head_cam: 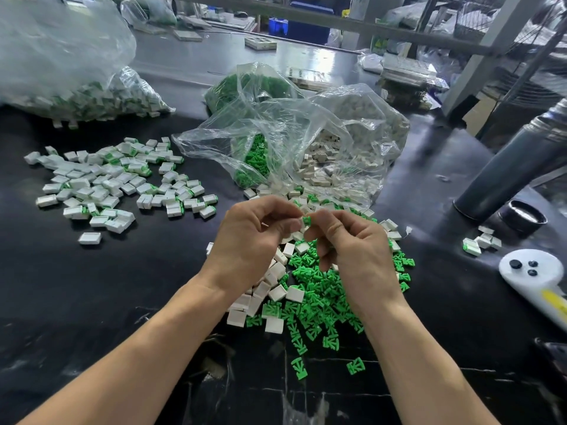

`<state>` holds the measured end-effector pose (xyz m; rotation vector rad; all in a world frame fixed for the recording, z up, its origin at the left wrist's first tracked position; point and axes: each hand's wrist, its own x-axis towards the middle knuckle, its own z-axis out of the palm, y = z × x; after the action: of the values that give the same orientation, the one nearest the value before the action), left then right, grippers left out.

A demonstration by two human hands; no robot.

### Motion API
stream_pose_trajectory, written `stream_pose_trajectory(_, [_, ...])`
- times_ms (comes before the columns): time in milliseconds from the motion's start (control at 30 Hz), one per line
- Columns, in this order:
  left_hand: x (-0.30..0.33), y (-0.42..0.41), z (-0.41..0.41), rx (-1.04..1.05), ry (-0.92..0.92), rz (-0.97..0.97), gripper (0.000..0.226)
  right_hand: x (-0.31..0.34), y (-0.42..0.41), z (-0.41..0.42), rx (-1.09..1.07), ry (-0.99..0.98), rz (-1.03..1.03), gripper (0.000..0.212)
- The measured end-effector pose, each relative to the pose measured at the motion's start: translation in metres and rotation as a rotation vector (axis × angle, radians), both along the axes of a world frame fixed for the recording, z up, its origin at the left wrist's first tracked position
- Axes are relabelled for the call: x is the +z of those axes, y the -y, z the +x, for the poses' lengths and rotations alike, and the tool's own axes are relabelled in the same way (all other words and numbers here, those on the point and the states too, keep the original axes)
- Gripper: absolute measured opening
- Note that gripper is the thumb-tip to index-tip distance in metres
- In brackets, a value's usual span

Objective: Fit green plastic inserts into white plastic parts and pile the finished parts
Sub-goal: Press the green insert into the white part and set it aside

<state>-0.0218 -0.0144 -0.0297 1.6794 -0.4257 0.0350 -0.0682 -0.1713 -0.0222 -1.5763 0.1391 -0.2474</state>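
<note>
Pinching the green insert [307,221] between your left hand [251,240] and right hand [352,250] above the loose supply heap [310,299], you keep stock directly underneath, finished parts [122,182] piled far left, with bare dark table [107,302] near left for moving.

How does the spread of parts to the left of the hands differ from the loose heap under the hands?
The left spread is nearly all white blocks with a green edge showing, inserts already fitted; the heap under the hands mixes plain white parts with many separate green inserts. The spread lies mostly one layer deep, well apart from the bags; the heap is piled and runs up to the open clear bag. Both rest on the black table.
</note>
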Motion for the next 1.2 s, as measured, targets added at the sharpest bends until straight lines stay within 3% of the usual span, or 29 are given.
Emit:
stream_pose_trajectory(133, [0.001, 0.005, -0.001, -0.034, -0.034, -0.057, 0.011, 0.003, -0.009, 0.001, 0.025, -0.068, 0.106, 0.051])
stream_pose_trajectory(267, [0.002, 0.012, -0.008, -0.131, -0.069, -0.125, 0.006, 0.003, -0.021, 0.002, 0.031, -0.147, 0.056, 0.073])
stream_pose_trajectory(500, [0.002, 0.021, -0.014, -0.139, -0.087, -0.129, 0.005, 0.002, -0.028, 0.002, -0.073, -0.047, 0.037, 0.062])
stream_pose_trajectory(833, [0.003, 0.018, -0.013, -0.104, -0.095, -0.133, 0.008, -0.001, -0.028, 0.004, -0.027, 0.012, 0.057, 0.057])
stream_pose_trajectory(1200, [-0.002, 0.020, -0.010, -0.091, -0.117, -0.124, 0.008, -0.012, -0.031, 0.015, -0.171, 0.017, -0.106, 0.053])
